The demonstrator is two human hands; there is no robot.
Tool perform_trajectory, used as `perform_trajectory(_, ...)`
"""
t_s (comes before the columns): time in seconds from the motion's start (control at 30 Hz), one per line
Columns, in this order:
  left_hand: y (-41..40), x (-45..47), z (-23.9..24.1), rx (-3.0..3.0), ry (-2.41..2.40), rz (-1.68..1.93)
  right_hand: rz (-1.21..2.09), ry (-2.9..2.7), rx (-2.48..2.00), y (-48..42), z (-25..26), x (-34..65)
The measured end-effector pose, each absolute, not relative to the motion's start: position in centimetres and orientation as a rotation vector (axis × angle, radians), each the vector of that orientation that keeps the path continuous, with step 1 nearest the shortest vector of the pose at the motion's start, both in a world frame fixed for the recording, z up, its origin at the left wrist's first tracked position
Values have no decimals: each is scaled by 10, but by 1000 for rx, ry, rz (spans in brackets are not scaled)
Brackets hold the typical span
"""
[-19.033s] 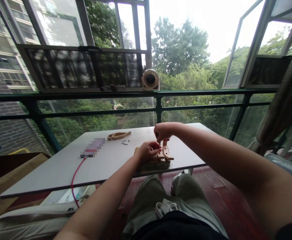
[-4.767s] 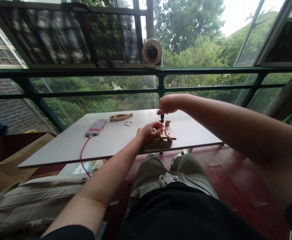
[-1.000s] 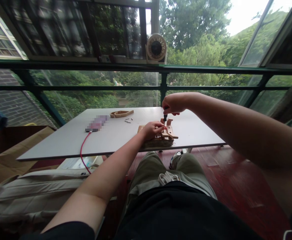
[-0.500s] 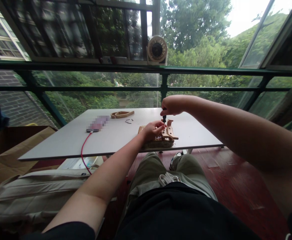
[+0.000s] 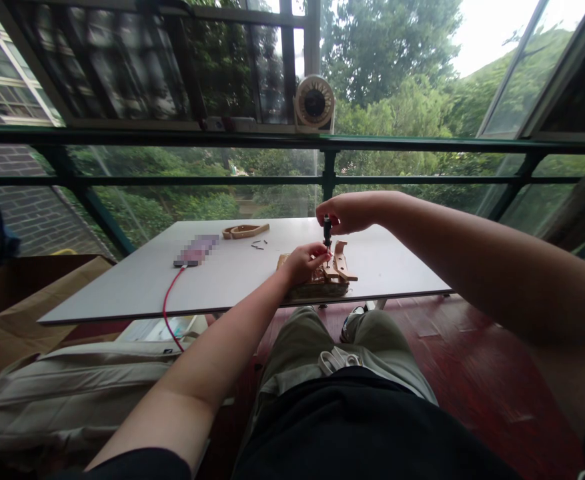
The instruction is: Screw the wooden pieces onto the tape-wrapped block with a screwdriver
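Note:
My right hand [image 5: 347, 212] is above the table, its fingers closed about the top of a dark-handled screwdriver [image 5: 327, 231]. The screwdriver stands upright, its shaft pointing down at a light wooden piece [image 5: 331, 273]. Beside the shaft's lower end, the fingertips of my left hand [image 5: 303, 263] are pinched together; what lies between them is too small to make out. Just right of that piece is a curved wooden part with holes [image 5: 341, 261]. Both parts rest on a brownish block [image 5: 317, 290] that looks wrapped in shiny film, partly covered by my left hand.
On the white table [image 5: 232, 287] lie a looped wooden part [image 5: 245, 231] and several small screws [image 5: 257, 245]. A blurred-out phone-like device [image 5: 197, 251] has a red cable [image 5: 165, 300] running over the front edge. A fan [image 5: 315, 102] stands by the railing. A bag [image 5: 82, 387] sits at lower left.
My right hand has shifted slightly left and its fingers sit differently, so more of the screwdriver handle shows. My left hand stays in nearly the same place.

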State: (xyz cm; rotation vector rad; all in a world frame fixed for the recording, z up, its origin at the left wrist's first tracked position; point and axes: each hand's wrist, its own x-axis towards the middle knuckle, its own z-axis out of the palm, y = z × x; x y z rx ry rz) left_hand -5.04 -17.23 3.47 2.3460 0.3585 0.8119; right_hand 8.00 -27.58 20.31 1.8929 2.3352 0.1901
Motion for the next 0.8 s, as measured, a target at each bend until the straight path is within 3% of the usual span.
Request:
perform_trajectory(0.47, -173, -49, 35, 2380, 301, 763, 231, 2203, 1950, -272, 203, 81)
perform_trajectory(0.63, -172, -48, 33, 2377, 262, 767, 78, 2108, 2007, -270, 203, 84)
perform_trajectory(0.8, -171, -48, 33, 2381, 261, 776, 201, 2041, 2018, -269, 201, 84)
